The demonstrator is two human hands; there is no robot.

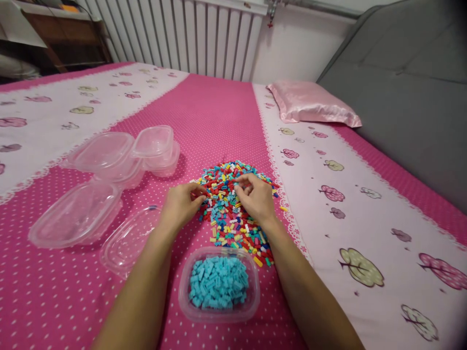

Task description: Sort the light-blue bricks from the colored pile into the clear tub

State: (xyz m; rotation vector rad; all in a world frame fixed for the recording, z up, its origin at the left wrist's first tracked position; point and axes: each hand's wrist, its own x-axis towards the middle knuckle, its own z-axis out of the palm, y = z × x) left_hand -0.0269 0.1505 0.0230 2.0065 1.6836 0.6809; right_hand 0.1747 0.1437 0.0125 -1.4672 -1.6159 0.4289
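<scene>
A heap of small toy building bricks (228, 194) in red, blue, yellow, green and white lies on the bed, spilling toward me. At its left edge is my left hand (181, 204), thumb and forefinger drawn close together in a pinch. Over the heap's right side, my right hand (257, 197) has curled fingers with the thumb near the forefinger. Whatever either pinch holds is too small to make out. Between my forearms stands a clear plastic container (219, 316), holding many light-blue bricks (219, 283).
Left of my left arm lies a clear lid (127, 238). Farther left are several clear containers with lids: a long one (76, 214), a stacked one (104, 153) and a small stack (155, 143). A pink pillow (314, 104) rests by the grey headboard (404, 87); a radiator (182, 36) stands behind.
</scene>
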